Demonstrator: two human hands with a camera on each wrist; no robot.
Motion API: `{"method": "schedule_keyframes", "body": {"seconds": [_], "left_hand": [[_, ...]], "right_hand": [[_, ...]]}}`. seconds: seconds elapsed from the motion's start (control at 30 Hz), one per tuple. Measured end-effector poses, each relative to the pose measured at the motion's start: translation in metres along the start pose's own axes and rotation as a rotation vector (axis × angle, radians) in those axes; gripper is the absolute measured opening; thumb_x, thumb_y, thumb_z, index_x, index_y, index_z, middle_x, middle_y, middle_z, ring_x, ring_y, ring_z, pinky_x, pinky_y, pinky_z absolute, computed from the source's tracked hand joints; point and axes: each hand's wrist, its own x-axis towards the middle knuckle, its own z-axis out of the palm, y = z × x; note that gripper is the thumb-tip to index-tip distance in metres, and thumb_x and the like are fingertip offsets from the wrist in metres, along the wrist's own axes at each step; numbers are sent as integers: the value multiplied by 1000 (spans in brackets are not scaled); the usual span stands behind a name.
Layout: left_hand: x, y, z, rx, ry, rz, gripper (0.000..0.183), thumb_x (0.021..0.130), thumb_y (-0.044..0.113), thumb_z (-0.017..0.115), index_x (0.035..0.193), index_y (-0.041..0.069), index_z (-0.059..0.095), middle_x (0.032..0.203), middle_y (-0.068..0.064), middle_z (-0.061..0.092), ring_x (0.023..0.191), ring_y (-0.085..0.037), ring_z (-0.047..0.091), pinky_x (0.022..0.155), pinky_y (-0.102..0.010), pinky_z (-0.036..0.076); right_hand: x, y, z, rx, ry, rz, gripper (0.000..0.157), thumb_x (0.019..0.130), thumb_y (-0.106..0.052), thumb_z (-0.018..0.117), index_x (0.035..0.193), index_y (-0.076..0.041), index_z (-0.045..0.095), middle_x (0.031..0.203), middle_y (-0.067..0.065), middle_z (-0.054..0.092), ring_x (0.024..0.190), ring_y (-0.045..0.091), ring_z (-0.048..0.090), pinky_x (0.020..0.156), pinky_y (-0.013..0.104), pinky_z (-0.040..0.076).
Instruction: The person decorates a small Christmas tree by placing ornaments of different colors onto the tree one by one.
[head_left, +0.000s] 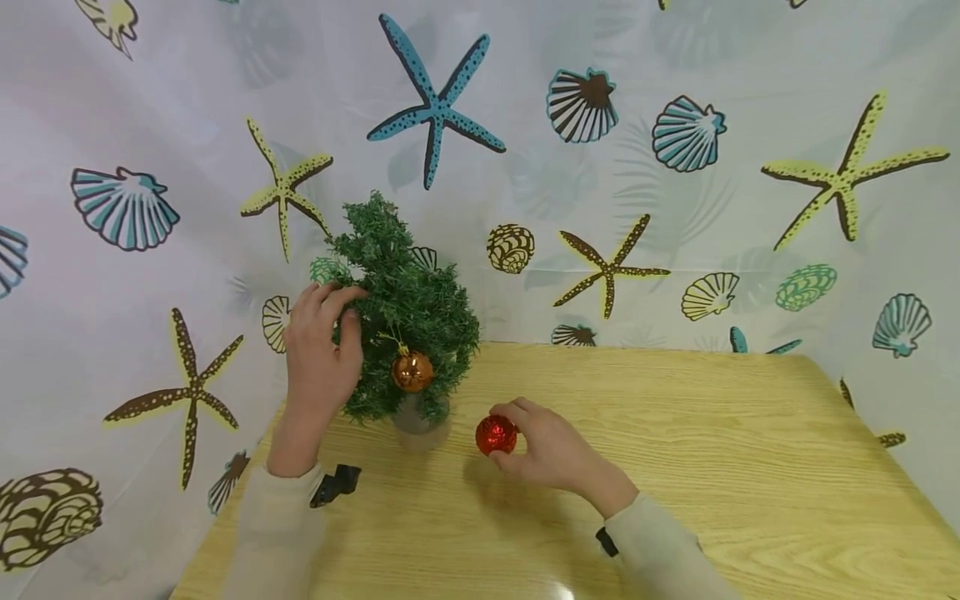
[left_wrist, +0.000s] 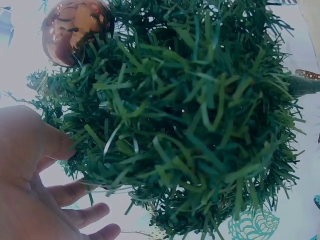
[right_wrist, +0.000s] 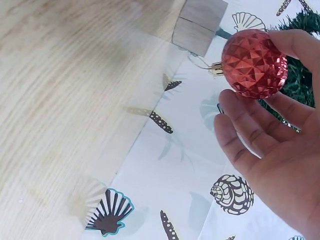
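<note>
A small green artificial Christmas tree (head_left: 420,308) stands on the table at the left, with a shiny copper ball ornament (head_left: 412,372) hanging on its front. My left hand (head_left: 322,346) is at the tree's left side. In the left wrist view, that hand (left_wrist: 30,185) has its thumb right at the needles (left_wrist: 165,110) and its other fingers extended behind, beneath the foliage. My right hand (head_left: 551,446) pinches a red faceted ball ornament (head_left: 497,435) between thumb and fingers, right of the tree's base. Its gold cap and string loop (right_wrist: 215,68) show in the right wrist view.
The tree stands in a grey block-shaped base (head_left: 422,422). A light wood-grain table (head_left: 675,450) spreads under both hands. Behind and at the sides hangs a white curtain (head_left: 525,192) printed with starfish and shells.
</note>
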Motion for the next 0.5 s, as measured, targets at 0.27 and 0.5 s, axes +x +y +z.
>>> {"method": "schedule_keyframes", "body": {"seconds": [0.27,0.5], "left_hand": [[8,-14,1,-27,-33,17,28,108,3,48,111,-5,74,119,-32,68,126,-53,58,116,-67,38],[11,-21,0,-50,-45,14,33,113,14,47,113,-5,74,122,-32,68,129,-52,57,118,-66,36]], "right_hand": [[2,-1,-16,115,123,-45,52,93,-28,79,139,-9,63,121,1,70,96,13,66,79,30,57],[4,-4,-27,189,263,-164,50,88,-16,81,134,-9,64,120,4,71,89,12,65,75,26,57]]}}
